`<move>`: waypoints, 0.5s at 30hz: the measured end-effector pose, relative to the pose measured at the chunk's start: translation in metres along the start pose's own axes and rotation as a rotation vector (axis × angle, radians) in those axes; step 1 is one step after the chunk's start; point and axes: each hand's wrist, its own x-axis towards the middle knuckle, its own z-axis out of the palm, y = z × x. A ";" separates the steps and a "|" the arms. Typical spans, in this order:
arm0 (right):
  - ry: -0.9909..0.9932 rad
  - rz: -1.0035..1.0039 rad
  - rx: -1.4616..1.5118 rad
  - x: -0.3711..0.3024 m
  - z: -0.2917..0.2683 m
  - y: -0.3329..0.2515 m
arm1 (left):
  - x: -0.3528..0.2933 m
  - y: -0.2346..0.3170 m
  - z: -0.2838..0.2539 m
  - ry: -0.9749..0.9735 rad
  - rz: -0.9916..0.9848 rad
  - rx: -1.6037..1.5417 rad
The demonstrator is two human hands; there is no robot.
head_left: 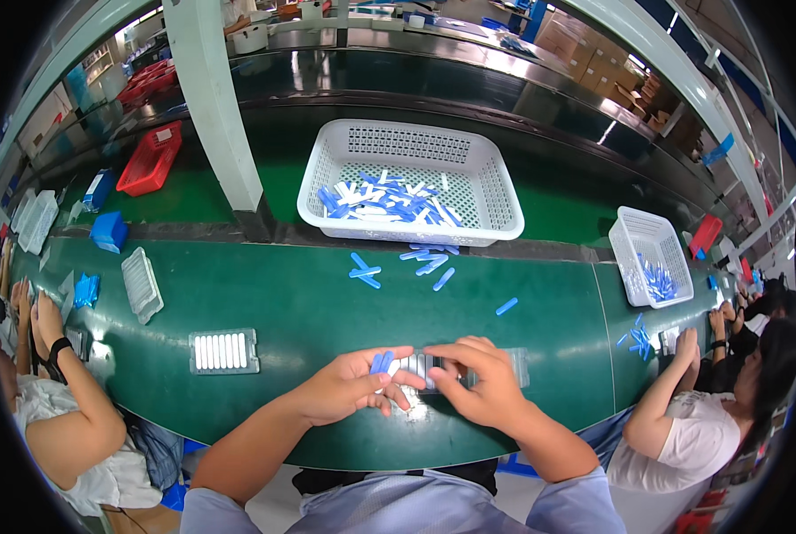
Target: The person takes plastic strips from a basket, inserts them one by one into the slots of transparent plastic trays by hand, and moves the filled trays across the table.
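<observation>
Slim blue round-ended strips (381, 363) stick up between the thumb and fingers of my left hand (349, 383), which is closed on them. Beside its fingertips lies a clear plastic tray (521, 367) with pale and dark slots, on the table in front of me. My right hand (485, 383) is over this tray, its thumb and forefinger apart at the slots. I see nothing between them, and its other fingers are partly hidden. Left of my hands sits another clear tray (224, 351) holding a row of several white strips.
Beyond my hands, a white basket (496, 233) holds many blue and white strips. Loose blue strips (365, 271) lie before it, and one (506, 306) lies nearer. An empty-looking tray (141, 285) is at left. A metal post (211, 107) rises behind. People work on both sides.
</observation>
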 end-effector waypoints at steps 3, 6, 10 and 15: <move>-0.095 -0.035 0.104 0.009 0.017 -0.002 | 0.004 0.003 0.016 0.007 -0.026 0.051; -0.033 -0.136 0.094 0.012 0.023 0.006 | 0.005 0.001 0.019 0.031 0.011 0.046; 0.206 -0.496 -0.117 0.012 0.008 0.019 | 0.002 0.005 0.010 0.038 0.019 -0.040; 0.125 -0.537 -0.148 0.004 0.002 0.015 | 0.000 0.007 0.009 -0.003 0.042 -0.032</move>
